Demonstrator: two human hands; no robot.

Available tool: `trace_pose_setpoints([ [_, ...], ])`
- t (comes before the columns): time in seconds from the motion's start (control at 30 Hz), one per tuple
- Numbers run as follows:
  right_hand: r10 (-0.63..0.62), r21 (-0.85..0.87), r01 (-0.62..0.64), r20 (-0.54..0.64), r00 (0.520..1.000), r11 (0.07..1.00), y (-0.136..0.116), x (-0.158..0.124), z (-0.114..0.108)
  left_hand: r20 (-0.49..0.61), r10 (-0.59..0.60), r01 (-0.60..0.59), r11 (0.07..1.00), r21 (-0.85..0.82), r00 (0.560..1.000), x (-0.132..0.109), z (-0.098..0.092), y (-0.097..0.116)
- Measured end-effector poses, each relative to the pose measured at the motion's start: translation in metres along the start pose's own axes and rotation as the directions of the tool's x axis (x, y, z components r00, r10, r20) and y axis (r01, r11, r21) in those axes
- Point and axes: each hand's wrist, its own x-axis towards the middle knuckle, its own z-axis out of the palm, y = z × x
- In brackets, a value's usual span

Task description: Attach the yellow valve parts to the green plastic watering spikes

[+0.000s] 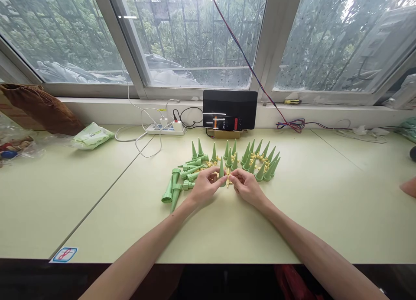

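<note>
Close in front of me, my left hand is closed around an upright green plastic spike, its thumb and fingertips pressed near the base. Against it, my right hand pinches a small yellow valve-like fitting; the fingertips of both hands nearly meet there. Whether the fitting touches the spike I cannot tell. Left of my hands lies a pile of loose green spikes with ribbed collars. Behind and right, several green spikes stand point up around a heap of yellow fittings.
At the back, a black tablet leans on a stand behind a phone. A power strip with white cables lies left of it. Further left are a tissue pack and a brown bag. Another person's hand shows at the right edge.
</note>
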Motion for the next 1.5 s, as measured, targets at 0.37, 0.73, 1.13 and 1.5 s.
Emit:
trace_pose_setpoints([
  [0.37,-0.002,-0.014,0.002,0.005,1.0,1.0,-0.001,0.001,-0.001,-0.002,0.036,-0.035,0.994,0.108,0.999,-0.001,-0.001,-0.003],
  [0.73,0.004,-0.06,-0.009,-0.081,0.997,0.998,0.002,0.001,0.003,-0.155,0.045,-0.012,0.978,0.207,0.987,-0.001,0.003,-0.002],
  [1.13,-0.05,-0.149,0.036,-0.092,0.994,0.988,0.004,0.001,0.003,-0.12,0.107,-0.063,0.945,0.321,0.987,-0.003,0.007,-0.003],
  [1.5,-0.098,-0.268,0.052,-0.162,0.982,0.962,0.011,0.002,0.004,-0.148,0.119,-0.059,0.932,0.357,0.982,-0.002,0.007,-0.009],
])
